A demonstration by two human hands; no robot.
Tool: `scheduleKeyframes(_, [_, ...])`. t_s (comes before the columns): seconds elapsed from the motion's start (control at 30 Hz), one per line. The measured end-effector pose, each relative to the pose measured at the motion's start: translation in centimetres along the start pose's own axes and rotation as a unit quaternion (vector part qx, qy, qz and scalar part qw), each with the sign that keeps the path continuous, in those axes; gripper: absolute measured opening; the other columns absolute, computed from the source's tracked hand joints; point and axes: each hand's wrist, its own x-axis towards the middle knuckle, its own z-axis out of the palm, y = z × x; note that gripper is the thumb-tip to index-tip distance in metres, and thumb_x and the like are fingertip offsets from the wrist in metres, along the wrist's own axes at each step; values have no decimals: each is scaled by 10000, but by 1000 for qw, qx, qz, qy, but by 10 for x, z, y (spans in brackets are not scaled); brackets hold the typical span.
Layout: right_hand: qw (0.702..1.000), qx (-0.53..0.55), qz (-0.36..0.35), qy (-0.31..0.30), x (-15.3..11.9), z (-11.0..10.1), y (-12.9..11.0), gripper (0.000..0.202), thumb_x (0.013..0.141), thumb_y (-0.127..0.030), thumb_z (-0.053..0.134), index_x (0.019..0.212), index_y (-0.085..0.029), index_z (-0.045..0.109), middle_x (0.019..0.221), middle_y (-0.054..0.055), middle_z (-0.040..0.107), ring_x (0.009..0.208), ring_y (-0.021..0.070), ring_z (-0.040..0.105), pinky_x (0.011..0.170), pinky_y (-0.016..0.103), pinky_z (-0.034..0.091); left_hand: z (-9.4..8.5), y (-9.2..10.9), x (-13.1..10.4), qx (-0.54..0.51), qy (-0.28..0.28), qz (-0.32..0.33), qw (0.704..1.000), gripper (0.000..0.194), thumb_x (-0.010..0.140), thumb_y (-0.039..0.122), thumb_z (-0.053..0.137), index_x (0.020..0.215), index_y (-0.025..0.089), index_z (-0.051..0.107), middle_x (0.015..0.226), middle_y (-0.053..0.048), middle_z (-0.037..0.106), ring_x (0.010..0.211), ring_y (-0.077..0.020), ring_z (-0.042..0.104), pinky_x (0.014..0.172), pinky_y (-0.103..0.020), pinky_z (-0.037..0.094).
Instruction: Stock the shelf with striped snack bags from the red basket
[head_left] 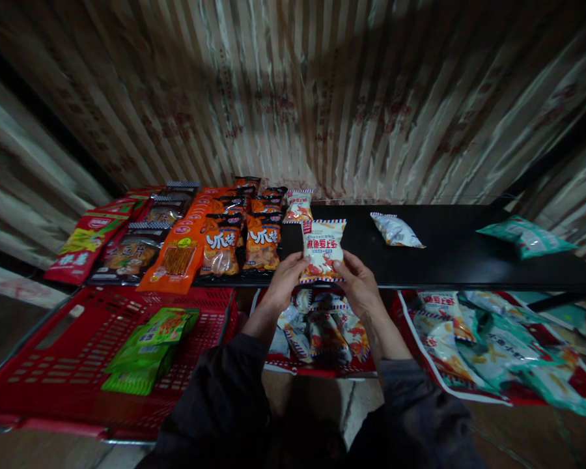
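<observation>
Currently left hand (287, 281) and right hand (364, 286), both half-curled, grip white snack bag (323, 242) by its sides near black shelf's (449, 260) front edge; loose pinch could drop it into basket (322, 372) below.

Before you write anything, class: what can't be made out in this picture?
Head view: back of the held white, red-printed plastic packet, hidden by its front.
Head view: floor of the middle red plastic basket, under its heaped packets.
Head view: small print on the lime-green glossy packets, too small and blurred.
</observation>
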Motion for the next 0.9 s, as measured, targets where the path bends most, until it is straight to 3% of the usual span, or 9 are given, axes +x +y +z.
scheduleKeyframes(0.3, [1000,14,18,-21,-1,-1,3,511,575,-344,860,1036,-237,669,945,3,731,865,162,675,759,319,583,-5,-9,8,-8,35,62,997,355,639,308,794,941,153,688,955,-65,744,924,-214,670,937,-369,451])
scheduleKeyframes(0.43, [999,28,27,-23,3,-3,8,525,531,-285,884,1009,-239,671,884,-20,728,796,137,678,772,317,597,-5,-10,10,-22,44,71,996,381,625,323,809,948,155,694,908,-52,746,903,-205,668,941,-371,450])
scheduleKeyframes(0.67, [1000,20,-4,8,5,-2,10,481,519,-287,879,963,-230,702,882,-17,732,771,126,667,674,252,591,-1,-3,5,-52,10,49,997,339,676,281,770,984,160,697,1014,-70,727,958,-211,654,924,-359,460])
scheduleKeyframes(0.9, [999,25,-2,29,7,-4,9,487,515,-269,871,968,-227,697,883,-11,732,763,125,660,628,227,571,1,-5,3,-52,-19,58,997,424,614,128,761,1026,170,675,1075,-57,710,1036,-214,625,950,-353,447])
